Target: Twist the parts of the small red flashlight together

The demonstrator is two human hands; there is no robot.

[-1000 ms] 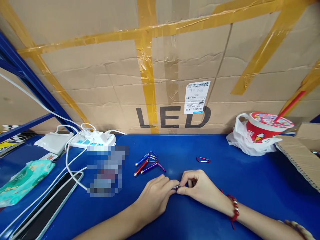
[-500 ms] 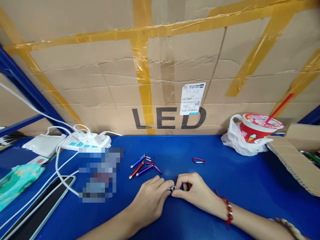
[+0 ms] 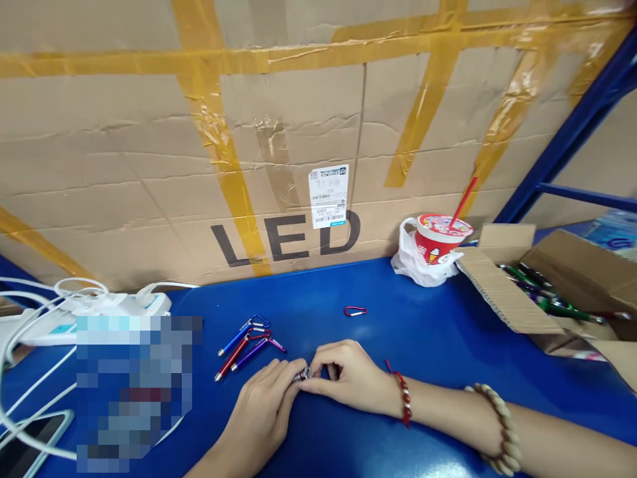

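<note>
**Blue counter, two hands pinching one small metal piece**

Blue counter surface is filling the lower half of the frame, and both hands are resting on it at lower centre. The left hand and the right hand are meeting fingertip to fingertip, each one closing narrowly on a small silvery metal piece held between them; what exactly it is cannot be told. A red bead bracelet is sitting on the right wrist, with a pale bead bracelet further along the forearm at lower right.

Just beyond the left hand, three small keychain flashlights, blue, red and purple, are lying together, touching at their clips. A loose red carabiner is lying apart from them, above the hands.

At left, a white power strip with white cables is sitting near the frame edge. At right, an open cardboard box is holding more flashlights. Beside it, a red cup with a red straw is standing in a white plastic bag. Behind everything, a taped cardboard wall marked LED is rising across the upper frame.
</note>
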